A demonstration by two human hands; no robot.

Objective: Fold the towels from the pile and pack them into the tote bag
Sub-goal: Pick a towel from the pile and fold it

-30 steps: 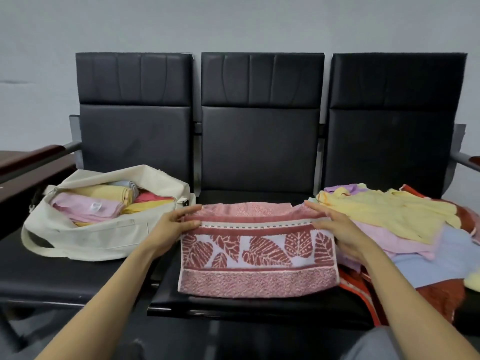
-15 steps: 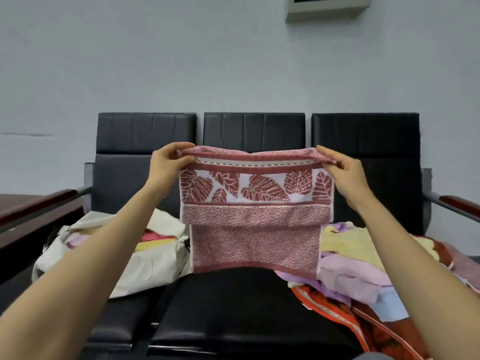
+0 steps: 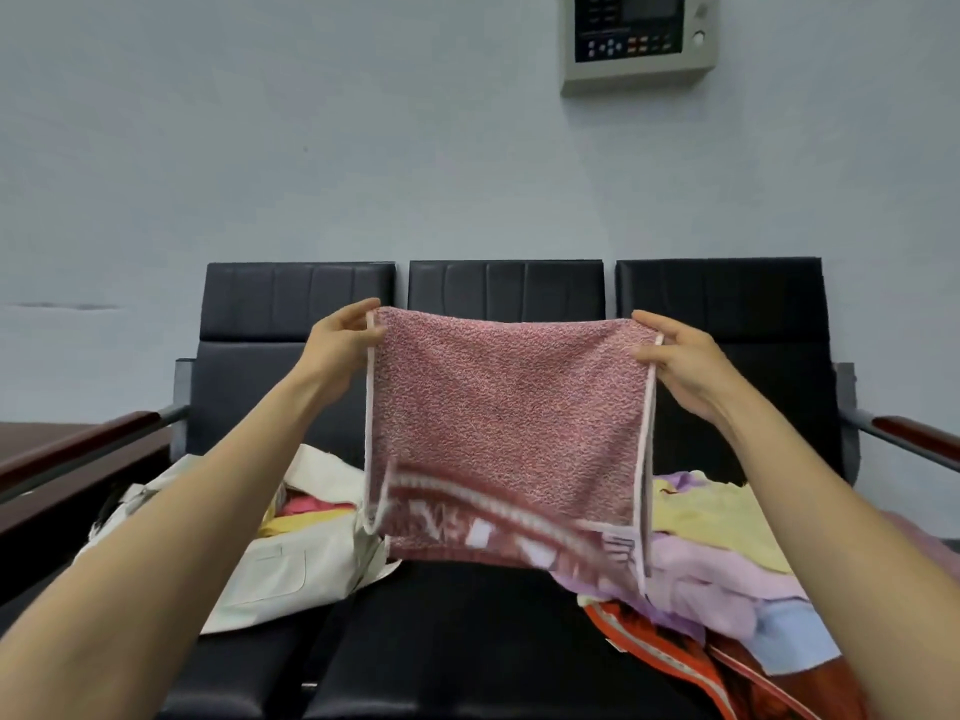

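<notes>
Pink towel [image 3: 509, 407], bottom band blurred

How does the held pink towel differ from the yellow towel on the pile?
The pink towel hangs spread in the air, pinched at its top corners by the left hand and right hand; the yellow towel lies crumpled on the pile. The pink towel is speckled with a patterned band low down; the yellow towel looks plain. Neither is in the tote bag.
</notes>
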